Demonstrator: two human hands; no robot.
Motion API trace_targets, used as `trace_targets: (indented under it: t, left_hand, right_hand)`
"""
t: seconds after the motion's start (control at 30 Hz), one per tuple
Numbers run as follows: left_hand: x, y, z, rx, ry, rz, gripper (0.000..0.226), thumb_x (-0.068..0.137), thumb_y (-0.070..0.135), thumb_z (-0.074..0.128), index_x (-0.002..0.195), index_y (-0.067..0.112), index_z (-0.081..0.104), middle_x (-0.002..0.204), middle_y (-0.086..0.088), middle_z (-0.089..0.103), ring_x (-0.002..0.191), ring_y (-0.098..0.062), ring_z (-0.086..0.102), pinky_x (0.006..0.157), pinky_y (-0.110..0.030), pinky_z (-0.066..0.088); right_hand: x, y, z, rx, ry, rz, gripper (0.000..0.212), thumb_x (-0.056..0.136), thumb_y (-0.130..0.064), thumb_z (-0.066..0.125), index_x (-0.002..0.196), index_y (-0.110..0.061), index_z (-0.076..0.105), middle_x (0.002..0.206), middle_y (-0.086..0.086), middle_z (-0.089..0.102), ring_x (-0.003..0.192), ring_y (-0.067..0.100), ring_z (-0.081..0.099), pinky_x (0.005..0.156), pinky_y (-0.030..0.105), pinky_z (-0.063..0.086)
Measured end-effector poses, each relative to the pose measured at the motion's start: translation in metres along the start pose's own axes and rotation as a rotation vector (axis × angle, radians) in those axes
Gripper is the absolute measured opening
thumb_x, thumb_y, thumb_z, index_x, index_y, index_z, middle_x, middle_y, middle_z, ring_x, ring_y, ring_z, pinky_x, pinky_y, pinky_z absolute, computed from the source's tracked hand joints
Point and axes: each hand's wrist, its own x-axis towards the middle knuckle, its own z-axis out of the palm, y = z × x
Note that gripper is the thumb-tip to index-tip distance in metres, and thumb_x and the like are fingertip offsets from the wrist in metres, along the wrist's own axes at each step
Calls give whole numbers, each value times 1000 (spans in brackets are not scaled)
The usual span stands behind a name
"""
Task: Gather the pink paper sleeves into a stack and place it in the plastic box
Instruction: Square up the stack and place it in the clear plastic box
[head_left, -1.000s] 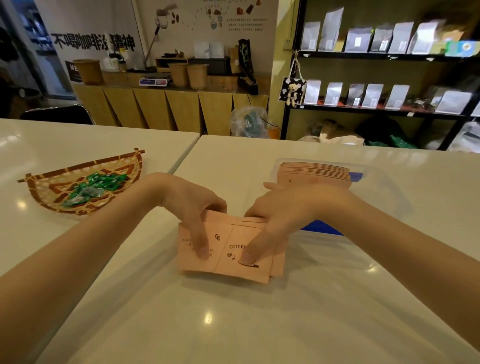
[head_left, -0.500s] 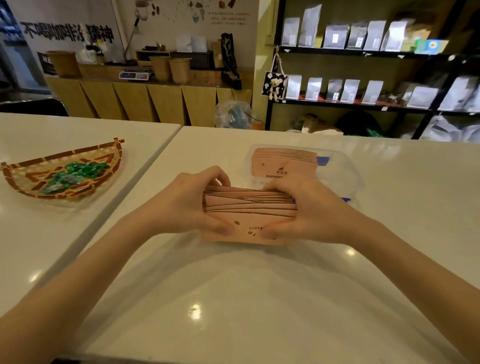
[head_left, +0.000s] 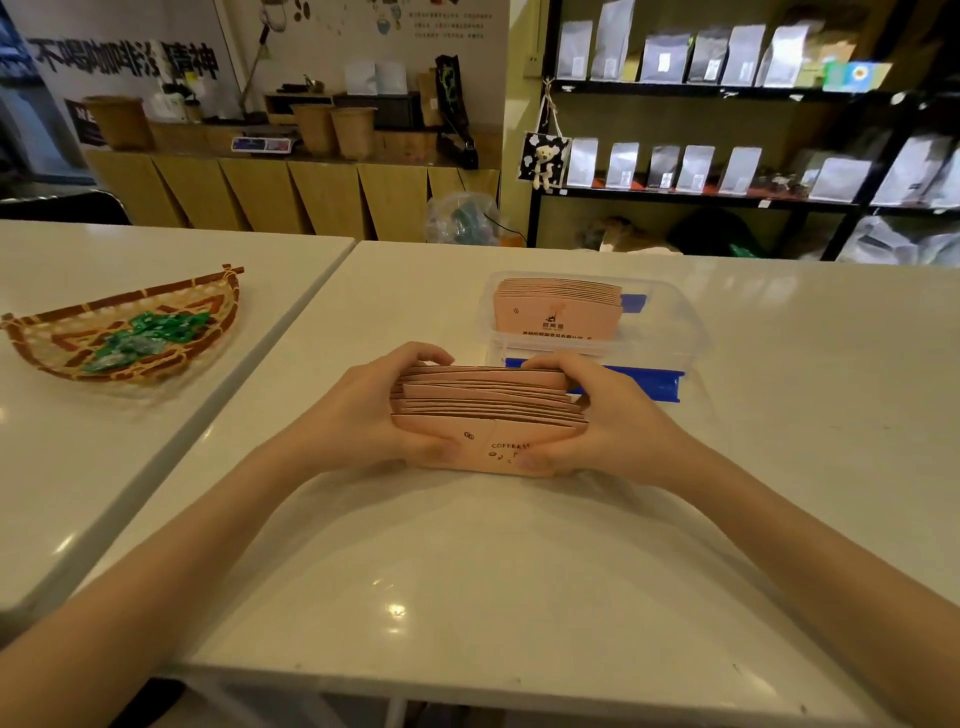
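Fingers (head_left: 431, 358) of both hands are wrapped tight around the stack of pink paper sleeves (head_left: 488, 410) — left hand (head_left: 374, 410) on one end, right hand (head_left: 613, 415) on the other, thumbs pressed on the front sleeve. It's standing on edge on the white table (head_left: 467, 571), just in front of the plastic box (head_left: 670, 322) — which already holds more sleeves (head_left: 558, 312). Woven basket (head_left: 124, 338) sits off on the left table.

A plastic box (head_left: 675, 332) is set on the white surface (head_left: 467, 571) just beyond the hands; a basket (head_left: 62, 353) is left of them.
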Motion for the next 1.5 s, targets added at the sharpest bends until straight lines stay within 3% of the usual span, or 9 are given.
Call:
trace_targets:
  t: [0.1, 0.23, 0.4, 0.53, 0.7, 0.87, 1.07, 1.3, 1.5]
  left_hand:
    - [-3, -2, 0, -37, -21, -39, 71, 44, 59, 72, 104, 57, 35, 106, 29, 49, 97, 6, 51, 75, -6, 42]
    - [-3, -6, -1, -93, -24, -66, 74, 48, 48, 75, 107, 57, 31, 108, 25, 48, 100, 3, 48, 81, -7, 34]
    - [-6, -8, 2, -216, 0, -108, 86, 42, 47, 75, 113, 56, 27, 109, 18, 50, 97, -4, 53, 78, -8, 41]
    - [-11, -11, 6, -324, 4, -128, 97, 43, 38, 78, 123, 46, 24, 105, 22, 52, 88, 10, 55, 69, -4, 44]
    - [-13, -11, 19, -399, 15, -47, 78, 58, 9, 79, 122, 20, 35, 108, 13, 61, 96, 2, 59, 71, -11, 47]
    - [-12, -4, 28, -404, 74, -9, 71, 55, 19, 79, 113, 22, 39, 108, 11, 61, 96, 0, 59, 71, -12, 47]
    - [-10, -1, 28, -430, 156, -3, 65, 54, 25, 80, 107, 17, 44, 104, 10, 63, 91, -2, 62, 67, -13, 48]
    - [-12, -5, 28, -416, 93, -20, 75, 50, 30, 79, 110, 35, 34, 107, 10, 60, 95, -1, 60, 70, -13, 48]
    - [-10, -4, 30, -434, 26, -31, 89, 59, 18, 78, 125, 25, 19, 111, 14, 56, 97, 3, 57, 71, -11, 46]
  right_hand:
    - [-1, 5, 1, 49, 3, 9, 66, 51, -39, 82, 98, -53, 37, 97, -31, 47, 88, -19, 48, 60, 0, 42]
    - [-1, 10, -1, 129, 7, 55, 72, 48, -41, 82, 102, -54, 36, 99, -30, 49, 89, -9, 53, 60, 5, 45]
    - [-3, 13, 3, 173, -8, 62, 69, 47, -41, 82, 98, -54, 37, 101, -29, 49, 88, -17, 50, 59, 5, 45]
    - [-5, 13, 5, 221, 1, 83, 74, 44, -39, 83, 100, -51, 36, 103, -26, 51, 91, -4, 56, 60, 7, 46]
    - [-5, 14, 15, 320, 24, 84, 82, 50, -23, 85, 112, -38, 34, 109, -19, 55, 92, -5, 58, 64, 11, 49]
    - [-6, 13, 28, 338, 132, 43, 81, 50, -19, 85, 116, -21, 38, 102, -15, 62, 87, -7, 59, 63, 8, 47]
    - [-5, 11, 22, 358, 190, 23, 60, 51, -30, 84, 98, -36, 47, 89, -27, 67, 84, -7, 61, 58, 7, 46]
    - [-7, 15, 22, 313, 132, 40, 87, 49, -25, 85, 119, -35, 34, 101, -27, 53, 86, -18, 52, 59, 5, 45]
    - [-5, 16, 26, 360, 111, 50, 99, 52, -24, 83, 131, -31, 24, 104, -27, 49, 85, -21, 52, 60, 4, 44]
